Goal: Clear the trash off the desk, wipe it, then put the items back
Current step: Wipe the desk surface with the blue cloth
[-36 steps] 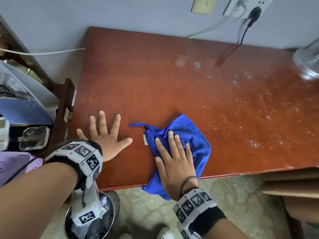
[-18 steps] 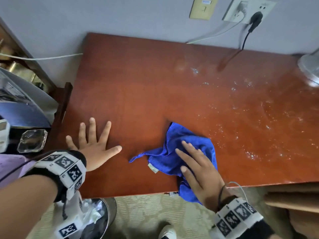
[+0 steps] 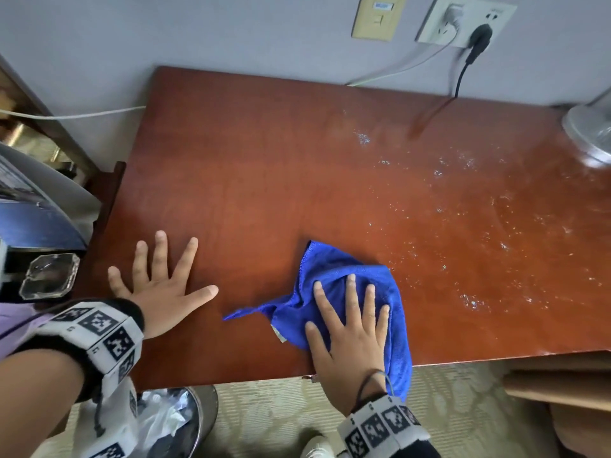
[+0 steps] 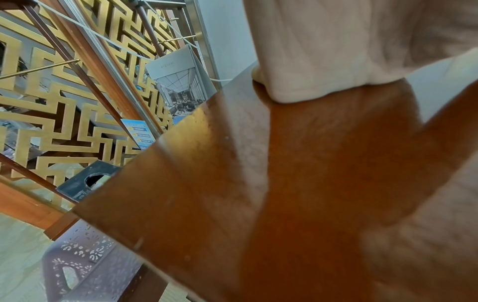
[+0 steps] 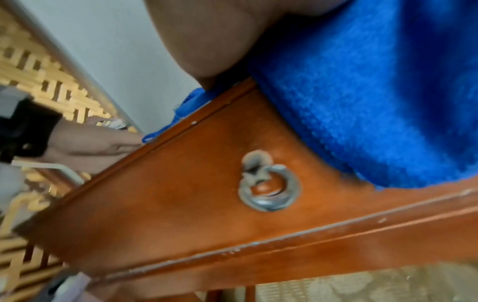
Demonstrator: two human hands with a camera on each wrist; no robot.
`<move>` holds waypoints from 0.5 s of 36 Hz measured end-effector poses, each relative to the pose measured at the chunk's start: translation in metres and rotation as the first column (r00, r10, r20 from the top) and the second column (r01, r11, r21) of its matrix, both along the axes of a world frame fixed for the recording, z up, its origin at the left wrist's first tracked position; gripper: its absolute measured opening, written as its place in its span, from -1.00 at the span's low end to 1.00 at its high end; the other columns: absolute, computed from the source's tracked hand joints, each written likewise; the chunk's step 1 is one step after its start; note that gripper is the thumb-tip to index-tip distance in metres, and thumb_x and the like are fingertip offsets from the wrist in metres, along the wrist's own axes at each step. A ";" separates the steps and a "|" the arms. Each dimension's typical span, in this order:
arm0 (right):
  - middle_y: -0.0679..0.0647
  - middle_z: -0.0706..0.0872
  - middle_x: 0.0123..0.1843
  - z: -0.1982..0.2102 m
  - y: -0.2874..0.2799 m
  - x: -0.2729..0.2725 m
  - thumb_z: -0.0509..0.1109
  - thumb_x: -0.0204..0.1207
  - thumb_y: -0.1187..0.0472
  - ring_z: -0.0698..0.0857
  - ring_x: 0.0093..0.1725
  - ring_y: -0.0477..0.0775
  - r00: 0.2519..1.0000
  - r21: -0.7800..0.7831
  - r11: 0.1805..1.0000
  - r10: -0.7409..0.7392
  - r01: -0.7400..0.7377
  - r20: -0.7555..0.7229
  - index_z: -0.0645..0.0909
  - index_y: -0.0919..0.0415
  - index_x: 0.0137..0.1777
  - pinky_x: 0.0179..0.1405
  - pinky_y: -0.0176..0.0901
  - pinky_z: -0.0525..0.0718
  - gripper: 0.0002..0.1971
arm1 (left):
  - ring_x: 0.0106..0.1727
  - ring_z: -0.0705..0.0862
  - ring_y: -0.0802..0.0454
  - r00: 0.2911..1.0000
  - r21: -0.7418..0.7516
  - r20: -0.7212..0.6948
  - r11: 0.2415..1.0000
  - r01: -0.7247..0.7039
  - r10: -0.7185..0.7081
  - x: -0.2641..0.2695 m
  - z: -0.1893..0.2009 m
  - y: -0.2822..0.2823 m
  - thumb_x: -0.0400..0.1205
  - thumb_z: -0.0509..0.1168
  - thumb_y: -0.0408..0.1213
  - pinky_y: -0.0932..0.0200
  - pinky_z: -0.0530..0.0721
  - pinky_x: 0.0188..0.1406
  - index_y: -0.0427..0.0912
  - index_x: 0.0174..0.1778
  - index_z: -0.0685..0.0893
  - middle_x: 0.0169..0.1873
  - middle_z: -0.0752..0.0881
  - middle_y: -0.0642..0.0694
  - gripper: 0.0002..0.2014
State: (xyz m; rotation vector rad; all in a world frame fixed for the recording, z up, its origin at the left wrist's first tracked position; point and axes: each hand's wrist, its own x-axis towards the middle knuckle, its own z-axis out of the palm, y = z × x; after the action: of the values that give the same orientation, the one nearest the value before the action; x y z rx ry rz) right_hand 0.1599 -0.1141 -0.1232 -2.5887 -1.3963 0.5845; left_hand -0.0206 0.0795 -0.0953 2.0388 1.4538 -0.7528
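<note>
A red-brown wooden desk (image 3: pixel 264 166) fills the head view. On its front edge lies a crumpled blue cloth (image 3: pixel 334 276), one corner hanging over the edge (image 5: pixel 375 102). My right hand (image 3: pixel 350 328) presses flat on the cloth with straight, spread fingers. My left hand (image 3: pixel 162 285) lies flat on the bare wood at the front left, fingers spread, holding nothing. Its palm (image 4: pixel 336 51) shows large in the left wrist view. Wet speckles (image 3: pixel 469 226) glisten on the right half of the desk.
A bin with a white liner (image 3: pixel 165 421) and crumpled trash stands on the floor under the front left corner. A glass ashtray (image 3: pixel 49 276) and a brochure (image 3: pixel 29 200) sit left of the desk. A fan base (image 3: pixel 588 133) stands far right. Cables (image 3: pixel 459 77) hang from wall sockets. A ring pull (image 5: pixel 269 186) hangs on the drawer front.
My right hand slid the blue cloth to the right along the front edge, turning from angled left to pointing straight ahead. The left hand stayed flat in place.
</note>
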 end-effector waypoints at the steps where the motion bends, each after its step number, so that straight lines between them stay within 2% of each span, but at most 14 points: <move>1: -0.12 -0.47 0.61 0.000 -0.004 0.006 -0.26 0.47 -0.34 -0.53 0.58 0.07 0.998 0.016 0.998 0.061 -0.061 -0.003 -0.29 -0.54 0.51 0.52 0.17 -0.50 -0.42 | 0.57 -0.57 -0.14 1.000 -0.004 -0.001 1.000 0.001 -0.001 0.000 0.000 0.000 0.56 -0.08 0.43 -0.40 -0.36 0.50 0.33 0.52 -0.51 0.53 -0.62 -0.04 -0.18; 5: -0.05 -0.12 0.71 -0.004 -0.019 0.033 0.02 0.56 -0.21 -0.30 0.67 0.10 0.953 0.035 0.953 0.302 -0.302 0.005 -0.09 -0.44 0.59 0.56 0.17 -0.29 -0.39 | 0.55 -0.60 -0.14 1.000 -0.020 -0.005 1.000 0.003 -0.003 0.000 0.002 0.001 0.56 -0.10 0.43 -0.40 -0.38 0.49 0.32 0.49 -0.55 0.50 -0.67 -0.04 -0.18; 9: -0.20 -0.19 0.70 0.004 -0.027 0.046 0.08 0.55 -0.16 -0.31 0.67 0.01 0.912 0.092 0.910 0.408 -0.404 -0.042 -0.11 -0.45 0.59 0.60 0.05 -0.35 -0.36 | 0.55 -0.59 -0.15 1.000 -0.018 -0.013 1.000 0.004 -0.004 0.001 0.002 0.001 0.56 -0.11 0.44 -0.40 -0.37 0.50 0.32 0.48 -0.57 0.49 -0.67 -0.04 -0.17; 10: -0.20 -0.13 0.70 0.007 -0.028 0.044 0.09 0.54 -0.18 -0.23 0.68 -0.01 0.923 0.114 0.919 0.384 -0.378 -0.036 -0.08 -0.43 0.59 0.61 0.03 -0.27 -0.35 | 0.56 -0.59 -0.15 1.000 -0.018 -0.013 1.000 0.005 -0.005 0.001 0.002 0.000 0.56 -0.11 0.44 -0.40 -0.36 0.50 0.32 0.48 -0.57 0.50 -0.67 -0.04 -0.17; 12: -0.10 0.24 0.65 0.012 -0.030 0.036 0.15 0.49 -0.19 0.23 0.61 0.02 0.973 0.167 0.959 0.233 -0.230 0.006 0.21 -0.32 0.57 0.55 0.03 0.14 -0.40 | 0.56 -0.58 -0.15 1.000 -0.015 -0.013 1.000 0.004 -0.005 0.001 0.002 0.001 0.56 -0.11 0.44 -0.40 -0.36 0.50 0.32 0.49 -0.56 0.50 -0.66 -0.05 -0.18; 13: -0.05 0.44 0.53 0.013 -0.029 0.030 0.17 0.45 -0.20 0.46 0.45 0.08 0.992 0.186 0.975 0.107 -0.117 0.064 0.38 -0.24 0.49 0.40 0.06 0.37 -0.45 | 0.56 -0.58 -0.15 1.000 -0.013 -0.011 1.000 0.005 -0.005 0.001 0.002 0.001 0.56 -0.11 0.44 -0.40 -0.36 0.50 0.33 0.49 -0.55 0.51 -0.65 -0.05 -0.18; 14: -0.01 0.56 0.39 0.013 -0.027 0.022 0.17 0.41 -0.22 0.57 0.28 0.13 0.993 0.179 0.984 -0.025 0.004 0.117 0.50 -0.19 0.39 0.22 0.11 0.51 -0.48 | 0.56 -0.58 -0.15 1.000 -0.012 -0.006 1.000 0.006 -0.006 0.001 0.001 0.001 0.56 -0.11 0.44 -0.40 -0.36 0.50 0.33 0.50 -0.54 0.51 -0.65 -0.05 -0.18; 15: 0.03 0.59 0.29 0.015 -0.023 0.015 0.14 0.38 -0.25 0.59 0.17 0.16 0.980 0.140 0.982 -0.144 0.124 0.141 0.56 -0.15 0.32 0.10 0.15 0.57 -0.47 | 0.56 -0.58 -0.15 1.000 -0.013 -0.001 1.000 0.006 -0.006 0.000 0.001 0.001 0.55 -0.11 0.44 -0.41 -0.36 0.49 0.34 0.50 -0.54 0.52 -0.64 -0.04 -0.18; 16: 0.07 0.59 0.27 0.016 -0.018 0.009 0.10 0.36 -0.29 0.57 0.15 0.19 0.960 0.108 0.969 -0.236 0.221 0.151 0.58 -0.13 0.31 0.07 0.19 0.57 -0.43 | 0.56 -0.58 -0.14 1.000 -0.012 0.002 1.000 0.006 -0.006 0.000 0.001 0.001 0.55 -0.10 0.44 -0.41 -0.36 0.49 0.34 0.50 -0.54 0.52 -0.64 -0.04 -0.18; 17: 0.12 0.54 0.33 0.016 -0.014 0.002 0.03 0.35 -0.35 0.52 0.21 0.22 0.940 0.082 0.952 -0.303 0.294 0.154 0.54 -0.13 0.37 0.11 0.24 0.53 -0.36 | 0.56 -0.58 -0.14 1.000 -0.010 0.001 1.000 0.006 -0.006 0.000 0.001 0.001 0.55 -0.10 0.44 -0.41 -0.36 0.49 0.34 0.50 -0.54 0.52 -0.64 -0.04 -0.18; 18: 0.17 0.42 0.45 0.018 -0.007 -0.003 -0.10 0.32 -0.41 0.42 0.34 0.24 0.930 0.016 0.940 -0.341 0.342 0.136 0.42 -0.16 0.48 0.25 0.29 0.41 -0.24 | 0.56 -0.58 -0.14 1.000 -0.008 0.000 1.000 0.006 -0.006 0.000 0.000 0.001 0.55 -0.10 0.44 -0.41 -0.36 0.49 0.33 0.50 -0.54 0.52 -0.63 -0.05 -0.18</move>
State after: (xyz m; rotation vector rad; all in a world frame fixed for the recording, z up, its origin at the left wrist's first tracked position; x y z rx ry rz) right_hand 0.1567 -0.1213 -0.1054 -2.8308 -0.9355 0.3656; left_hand -0.0208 0.0804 -0.0950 2.0381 1.4434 -0.7601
